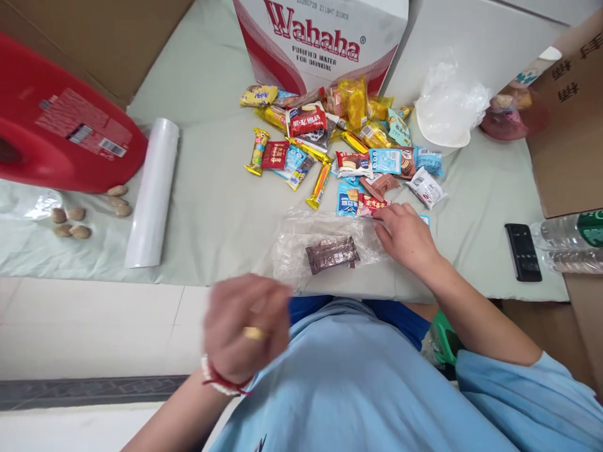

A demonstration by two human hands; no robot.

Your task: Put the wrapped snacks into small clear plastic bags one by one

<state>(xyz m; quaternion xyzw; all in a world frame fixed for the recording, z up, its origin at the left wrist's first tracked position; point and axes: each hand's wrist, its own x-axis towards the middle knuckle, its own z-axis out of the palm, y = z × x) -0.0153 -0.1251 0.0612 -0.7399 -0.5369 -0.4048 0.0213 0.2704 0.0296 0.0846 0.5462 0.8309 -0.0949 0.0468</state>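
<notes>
Our R hand (406, 235) is over the near half of the cloth-covered table (217, 207), R of centre, fingers bent & close tog., tips on or right by a small red packet (371, 204); can't tell if they're pinching it. The thumb is at the R end of a clear film sheet (285, 248), which lies crinkled nr the middle of the near edge. On that sheet is a dk brown packet (332, 254), lying slightly aslant. Our L hand (247, 320) is off the table, just short of the near edge, fingers curled in; it's blurred, so we can't tell if they pinch anything. It has a gold ring (254, 333), w/ a red & white bracelet (221, 380) at the wrist. Beyond the sheet, twd the far edge, we've a heap of snack packs (306, 119) in front of the Wahaha carton (325, 44). R of the heap: a white bowl (443, 141) w/ a plastic bag (452, 94). Nr the near R corner lies a black phone (522, 252), w/ clear bottles (563, 231) just beside it. Twd the L edge, a white roll (153, 194) reaches almost to the near edge, nr a big red jug (61, 125) & some brown nuts (80, 232).
</notes>
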